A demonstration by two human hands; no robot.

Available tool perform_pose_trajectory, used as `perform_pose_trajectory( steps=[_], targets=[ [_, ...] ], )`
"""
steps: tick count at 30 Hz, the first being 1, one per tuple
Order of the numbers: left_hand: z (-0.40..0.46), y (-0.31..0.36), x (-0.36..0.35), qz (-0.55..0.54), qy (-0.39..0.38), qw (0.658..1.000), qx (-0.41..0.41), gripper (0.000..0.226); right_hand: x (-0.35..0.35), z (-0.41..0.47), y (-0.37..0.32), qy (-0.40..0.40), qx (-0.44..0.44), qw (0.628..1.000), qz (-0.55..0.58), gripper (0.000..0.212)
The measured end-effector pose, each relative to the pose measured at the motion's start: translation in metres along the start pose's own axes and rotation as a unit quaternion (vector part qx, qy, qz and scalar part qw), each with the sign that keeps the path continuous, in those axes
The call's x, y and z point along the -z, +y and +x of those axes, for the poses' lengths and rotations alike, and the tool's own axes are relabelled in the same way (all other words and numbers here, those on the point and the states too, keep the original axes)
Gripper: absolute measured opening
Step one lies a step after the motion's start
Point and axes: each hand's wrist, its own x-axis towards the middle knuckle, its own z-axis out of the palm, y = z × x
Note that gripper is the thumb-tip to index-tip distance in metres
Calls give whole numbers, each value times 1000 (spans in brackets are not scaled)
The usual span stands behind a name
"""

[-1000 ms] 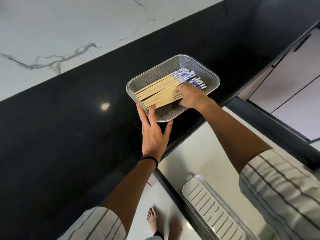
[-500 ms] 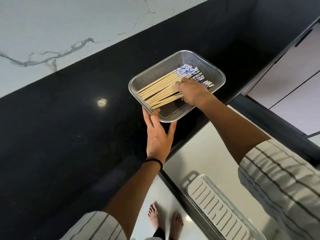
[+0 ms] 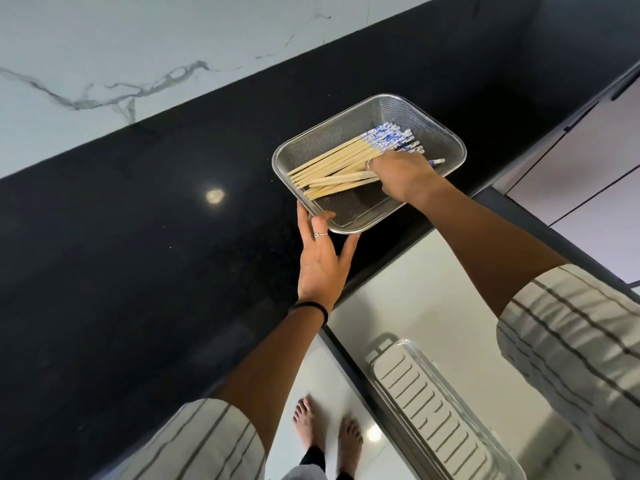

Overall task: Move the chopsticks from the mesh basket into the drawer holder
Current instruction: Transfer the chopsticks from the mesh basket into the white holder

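In the mesh basket [image 3: 446, 133] on the black counter [image 3: 138, 237], the chopsticks [image 3: 332, 164] lie in a bundle, pale wooden ends toward the left, blue-and-white patterned ends toward the basket's far right corner. A few of them near the front sit at a slight angle to the rest, fanned away from the main bundle. The right hand [image 3: 398, 174] is inside the basket, palm down, its fingers curled around these few loose chopsticks, which run under the hand and come out the other side, where one patterned tip shows. The rest of the bundle lies just beside the hand, toward the back. The left hand [image 3: 322, 261] is spread flat against the near corner of the basket, thumb and fingers touching the rim and clasping nothing.

The basket stands close to the counter's front edge. Below that edge an open drawer [image 3: 415, 306] shows a white floor, and in it a ridged white holder [image 3: 433, 417] lies inside a clear tray, well apart from the basket. Both sleeves [image 3: 571, 341] are striped white. Bare feet [image 3: 329, 434] show on the floor below. A white marble wall [image 3: 138, 46] rises behind the counter.
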Motion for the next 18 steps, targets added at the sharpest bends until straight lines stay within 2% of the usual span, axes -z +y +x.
perform_pose_trajectory(
  steps=[7,12,18],
  targets=[
    [-2,1,1,-11,-21,1000,12,64,12,-16,3,65,-5,997,35,42],
    [-9,6,3,25,-40,999,2,71,36,-34,7,116,-8,992,52,51],
    [-14,7,5,49,-45,998,1,74,59,-78,12,173,-38,980,87,34]
  ],
)
